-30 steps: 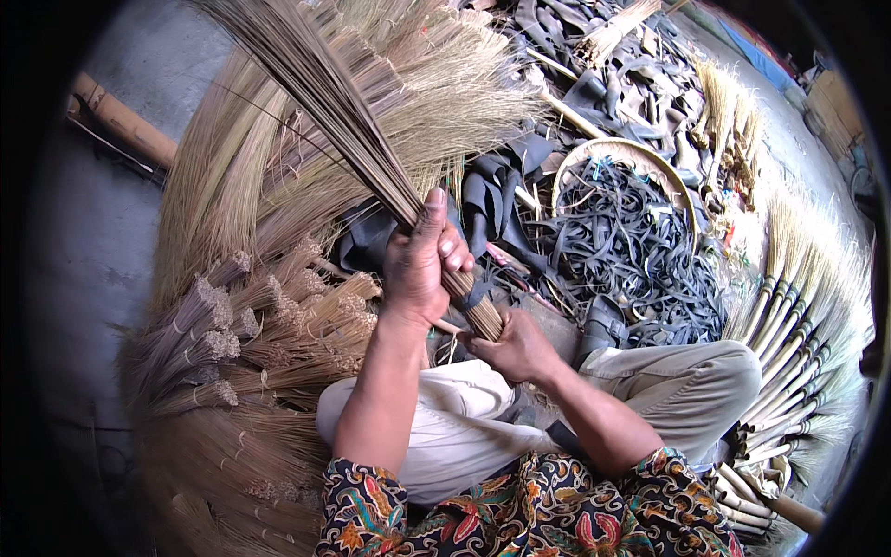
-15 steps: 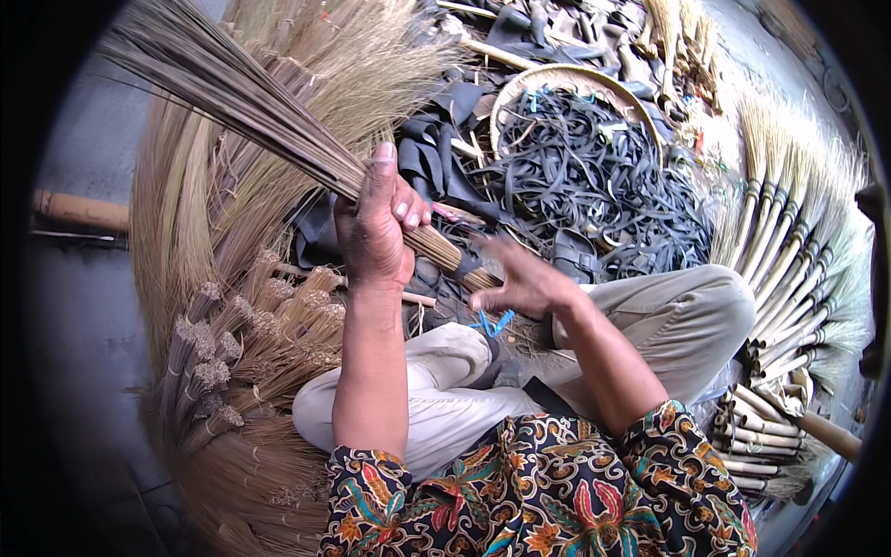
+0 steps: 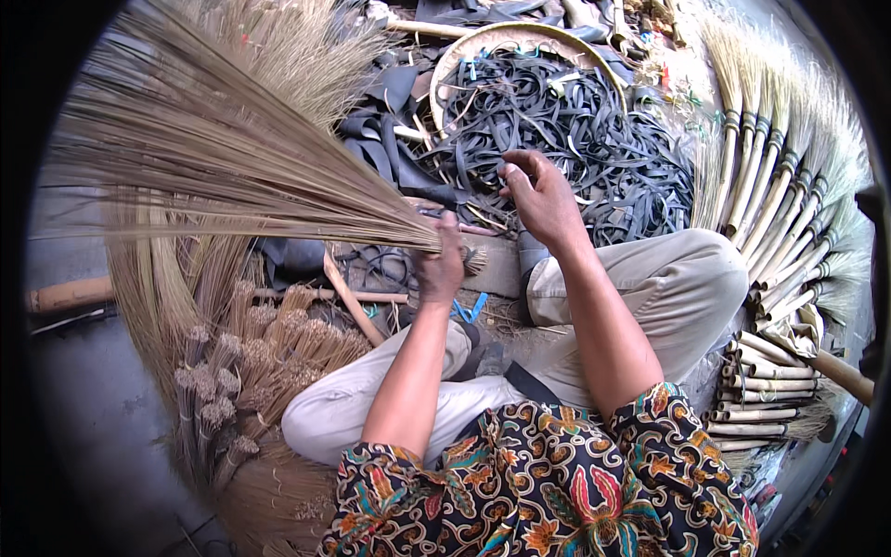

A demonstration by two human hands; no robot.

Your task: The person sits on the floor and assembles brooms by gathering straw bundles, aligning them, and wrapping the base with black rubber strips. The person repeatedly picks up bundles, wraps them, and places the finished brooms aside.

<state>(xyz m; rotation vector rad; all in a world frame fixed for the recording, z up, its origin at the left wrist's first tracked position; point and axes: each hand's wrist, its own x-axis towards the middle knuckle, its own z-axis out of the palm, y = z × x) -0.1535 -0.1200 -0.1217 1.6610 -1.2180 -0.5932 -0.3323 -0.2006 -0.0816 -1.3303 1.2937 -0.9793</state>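
Head view: seated person gripping a broom bundle over crossed legs.

Left hand [image 3: 439, 265] is clenched around the narrow end of the straw bundle [image 3: 213, 153], which fans toward ten o'clock. Right hand [image 3: 541, 197], at one o'clock of it, pinches a black rubber strip [image 3: 509, 178] above the strip pile [image 3: 594, 130] in the basket [image 3: 483, 42].

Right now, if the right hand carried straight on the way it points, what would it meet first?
Most likely the pile of black rubber strips in the round basket; the right hand hangs just short of them, though depth is hard to judge.
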